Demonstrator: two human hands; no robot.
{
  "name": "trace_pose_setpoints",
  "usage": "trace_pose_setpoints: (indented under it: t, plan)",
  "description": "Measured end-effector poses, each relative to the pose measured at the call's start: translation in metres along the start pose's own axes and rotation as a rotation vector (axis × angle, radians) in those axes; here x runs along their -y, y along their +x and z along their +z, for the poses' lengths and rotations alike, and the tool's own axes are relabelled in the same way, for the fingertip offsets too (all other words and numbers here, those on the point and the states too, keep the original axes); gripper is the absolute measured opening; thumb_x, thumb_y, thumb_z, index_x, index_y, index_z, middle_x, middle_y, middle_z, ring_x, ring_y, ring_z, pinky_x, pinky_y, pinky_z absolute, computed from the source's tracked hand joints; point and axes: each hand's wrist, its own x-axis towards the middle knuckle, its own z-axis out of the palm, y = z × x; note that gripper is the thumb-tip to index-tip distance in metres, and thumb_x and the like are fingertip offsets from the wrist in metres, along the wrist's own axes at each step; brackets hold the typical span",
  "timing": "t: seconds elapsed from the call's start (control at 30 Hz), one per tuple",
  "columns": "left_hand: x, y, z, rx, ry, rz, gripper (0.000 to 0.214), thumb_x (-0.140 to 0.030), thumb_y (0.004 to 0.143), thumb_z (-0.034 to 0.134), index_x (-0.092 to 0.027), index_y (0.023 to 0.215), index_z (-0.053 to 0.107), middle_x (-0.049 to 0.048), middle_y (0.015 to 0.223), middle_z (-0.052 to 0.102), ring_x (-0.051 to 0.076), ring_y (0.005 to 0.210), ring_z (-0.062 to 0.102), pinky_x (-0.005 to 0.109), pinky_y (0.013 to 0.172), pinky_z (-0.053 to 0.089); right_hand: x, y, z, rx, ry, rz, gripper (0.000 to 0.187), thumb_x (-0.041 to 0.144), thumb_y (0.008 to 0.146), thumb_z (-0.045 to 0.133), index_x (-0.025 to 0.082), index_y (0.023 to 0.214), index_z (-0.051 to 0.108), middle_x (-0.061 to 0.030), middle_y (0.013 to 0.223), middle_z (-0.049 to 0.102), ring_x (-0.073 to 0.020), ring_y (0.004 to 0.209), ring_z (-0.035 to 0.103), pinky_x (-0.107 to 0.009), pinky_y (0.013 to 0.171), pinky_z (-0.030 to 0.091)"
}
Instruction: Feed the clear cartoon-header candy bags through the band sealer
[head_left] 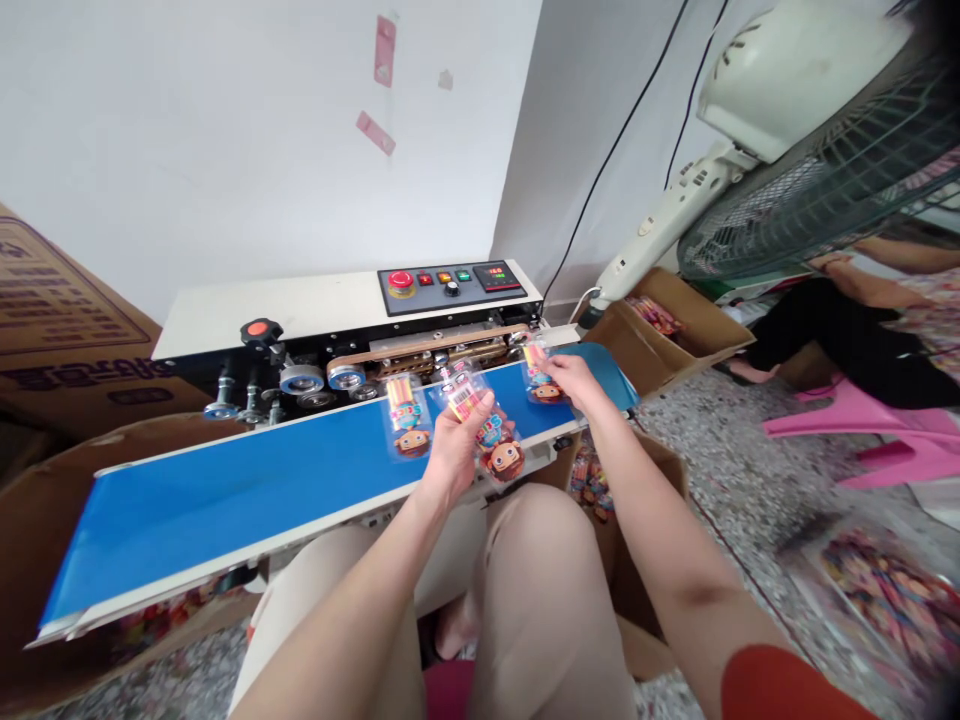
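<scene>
My left hand (459, 440) is closed on a few clear candy packets (501, 452) printed with a cartoon face, held over the front edge of the blue conveyor belt (247, 490). My right hand (574, 378) pinches the edge of another candy packet (546, 388) at the right end of the belt, its top by the sealing band. Left of my left hand, one more packet (409, 425) lies on the belt, its upper end at the rollers of the band sealer (300, 300). My fingers partly cover the held packets.
Behind the belt is the control panel (454, 287) with a red stop button. Cardboard boxes (652, 350) of packets stand at the right and under the belt. A large fan (817, 190) leans in at upper right, near a pink stool (870, 430) and another seated person (847, 330).
</scene>
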Motion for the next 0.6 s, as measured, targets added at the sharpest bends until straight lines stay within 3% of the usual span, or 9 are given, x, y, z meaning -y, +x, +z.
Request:
trace_pose_setpoints:
  t: [0.1, 0.17, 0.2, 0.27, 0.33, 0.47, 0.6]
  plan:
    - [0.000, 0.001, 0.000, -0.038, 0.003, -0.007, 0.037, -0.041, 0.062, 0.082, -0.014, 0.077, 0.062, 0.0016, 0.063, 0.065, 0.018, 0.055, 0.065, 0.031, 0.056, 0.052, 0.019, -0.017, 0.009, -0.070, -0.258, -0.013, 0.032, 0.049, 0.076, 0.066, 0.018, 0.079, 0.065, -0.0020, 0.063, 0.060, -0.0176, 0.065, 0.056, -0.031, 0.064, 0.046]
    - [0.002, 0.003, -0.001, -0.059, 0.010, 0.014, 0.037, -0.041, 0.061, 0.083, -0.015, 0.078, 0.063, 0.0005, 0.063, 0.064, 0.017, 0.053, 0.063, 0.030, 0.055, 0.051, 0.034, -0.045, 0.021, -0.118, -0.229, -0.054, 0.037, 0.053, 0.081, 0.060, 0.018, 0.093, 0.064, -0.0040, 0.073, 0.065, -0.0176, 0.070, 0.060, -0.030, 0.064, 0.048]
    - [0.003, 0.004, -0.001, -0.061, 0.019, 0.038, 0.038, -0.041, 0.061, 0.083, -0.015, 0.080, 0.064, 0.0006, 0.064, 0.065, 0.016, 0.053, 0.063, 0.030, 0.056, 0.050, 0.040, -0.061, 0.028, -0.065, -0.157, -0.077, 0.040, 0.055, 0.082, 0.057, 0.019, 0.098, 0.062, -0.0045, 0.078, 0.066, -0.0173, 0.071, 0.061, -0.029, 0.064, 0.049]
    - [0.005, 0.005, -0.002, -0.071, 0.045, 0.115, 0.039, -0.041, 0.061, 0.083, -0.015, 0.085, 0.066, 0.0012, 0.069, 0.067, 0.014, 0.056, 0.062, 0.028, 0.059, 0.049, 0.050, -0.091, 0.042, 0.196, -0.004, -0.110, 0.044, 0.057, 0.078, 0.061, 0.021, 0.103, 0.062, -0.0035, 0.081, 0.068, -0.0165, 0.068, 0.063, -0.028, 0.062, 0.050]
    - [0.007, 0.006, -0.001, -0.092, 0.069, 0.167, 0.039, -0.043, 0.062, 0.082, -0.015, 0.085, 0.066, 0.0013, 0.072, 0.067, 0.012, 0.060, 0.060, 0.025, 0.061, 0.047, 0.055, -0.114, 0.053, 0.268, 0.020, -0.179, 0.042, 0.054, 0.073, 0.069, 0.021, 0.099, 0.064, -0.0032, 0.084, 0.069, -0.0159, 0.068, 0.062, -0.028, 0.064, 0.050]
    - [0.006, 0.000, 0.002, -0.022, 0.037, 0.077, 0.038, -0.046, 0.068, 0.076, -0.017, 0.090, 0.065, 0.0033, 0.082, 0.069, 0.014, 0.075, 0.063, 0.024, 0.069, 0.048, 0.052, -0.125, 0.057, 0.098, 0.028, -0.200, 0.033, 0.052, 0.075, 0.067, 0.020, 0.081, 0.065, -0.0033, 0.078, 0.069, -0.0154, 0.063, 0.060, -0.028, 0.062, 0.048]
    - [0.005, -0.003, 0.004, 0.130, 0.018, 0.043, 0.038, -0.036, 0.068, 0.078, -0.019, 0.099, 0.065, 0.0055, 0.093, 0.070, 0.017, 0.083, 0.065, 0.027, 0.074, 0.050, 0.043, -0.120, 0.050, -0.053, 0.140, -0.144, 0.032, 0.052, 0.077, 0.065, 0.020, 0.080, 0.064, -0.0024, 0.076, 0.067, -0.0162, 0.067, 0.060, -0.028, 0.065, 0.048]
